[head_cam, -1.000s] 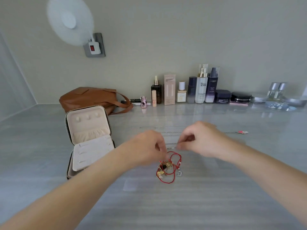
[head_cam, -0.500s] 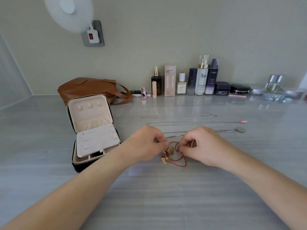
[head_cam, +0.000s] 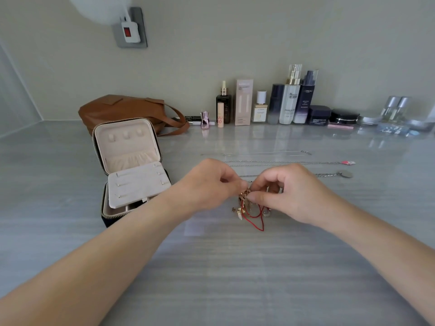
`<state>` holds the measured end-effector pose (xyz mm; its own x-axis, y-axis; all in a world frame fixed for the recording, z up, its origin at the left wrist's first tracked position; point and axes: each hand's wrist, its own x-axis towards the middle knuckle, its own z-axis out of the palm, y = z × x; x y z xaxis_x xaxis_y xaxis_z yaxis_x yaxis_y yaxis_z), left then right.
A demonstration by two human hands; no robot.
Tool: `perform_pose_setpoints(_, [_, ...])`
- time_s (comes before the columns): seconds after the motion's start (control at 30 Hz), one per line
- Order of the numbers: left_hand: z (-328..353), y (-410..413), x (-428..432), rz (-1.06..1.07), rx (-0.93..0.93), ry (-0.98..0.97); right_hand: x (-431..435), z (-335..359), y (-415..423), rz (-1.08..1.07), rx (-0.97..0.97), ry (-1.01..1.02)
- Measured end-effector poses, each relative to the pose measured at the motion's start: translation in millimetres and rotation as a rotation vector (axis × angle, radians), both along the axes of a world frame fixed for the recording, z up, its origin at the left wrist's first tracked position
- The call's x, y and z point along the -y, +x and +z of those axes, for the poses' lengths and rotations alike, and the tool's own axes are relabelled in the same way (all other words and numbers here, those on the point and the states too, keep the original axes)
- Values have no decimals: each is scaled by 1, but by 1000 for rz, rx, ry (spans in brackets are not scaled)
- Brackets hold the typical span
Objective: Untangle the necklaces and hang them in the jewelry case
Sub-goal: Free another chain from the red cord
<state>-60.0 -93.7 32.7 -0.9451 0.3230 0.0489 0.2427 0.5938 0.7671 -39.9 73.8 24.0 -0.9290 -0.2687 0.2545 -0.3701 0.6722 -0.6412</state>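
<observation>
Left grip [head_cam: 211,184] is pinched shut on the top of the tangle [head_cam: 249,207], and right grip [head_cam: 290,191] pinches the same knot from the other side, thumb and forefinger on it. Both are in play! The tangle hangs at the fingertips just above the surface [head_cam: 211,267], in front of the person. Gold charms are bunched up top and the red cord [head_cam: 259,220] loops down below.

The way to play this, I'd say, is to steady the charm cluster with one side and tease a loop loose with the other. Small pulls, never a hard tug, or the knot cinches tighter. Slack is the friend here, and finding a free end of that red cord looks like the opener.

Just beyond the hands, three thin chains [head_cam: 282,163] lie stretched out side by side, near enough that a trailing loop could snag one. The jewelry case [head_cam: 127,147] stands open to the left with its lid up and nothing hung on its hooks. The left forearm passes just beside its front corner, so mind that on the swing over. A brown bag [head_cam: 122,109] sits behind the case. Cosmetic bottles [head_cam: 289,97] line the wall, well apart from the action.
</observation>
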Motion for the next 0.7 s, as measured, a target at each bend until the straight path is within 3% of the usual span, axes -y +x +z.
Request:
perform_pose_setpoints(0.53, [5, 1, 4, 1, -12, 14, -5, 6, -2, -32, -21, -15])
perform_pose_setpoints(0.7, [4, 0, 5, -13, 4, 50, -4, 5, -3, -23, 50, -208])
